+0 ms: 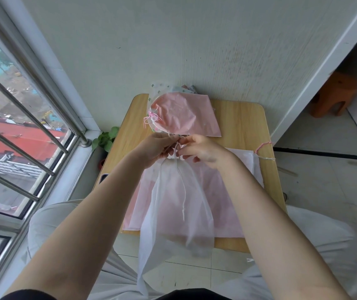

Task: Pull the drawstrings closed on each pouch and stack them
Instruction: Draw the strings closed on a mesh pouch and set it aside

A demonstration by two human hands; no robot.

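A sheer white pouch (173, 213) hangs from both my hands above the wooden table (244, 126), its gathered neck between them. My left hand (153, 148) grips the neck from the left. My right hand (201, 150) pinches the white drawstring at the neck; the string's loose end (183, 198) dangles down the pouch's front. At the table's far edge lies a stack of closed pouches, a pink one (186, 115) on top with a pink-and-white cord at its left. Flat pink (223, 204) and white (253, 163) pouches lie under my arms.
A barred window (21, 126) runs along the left, with a small green plant (106, 139) by the table's left edge. A dark phone (103, 178) lies at that edge. An orange stool (335, 94) stands far right. The wall is right behind the table.
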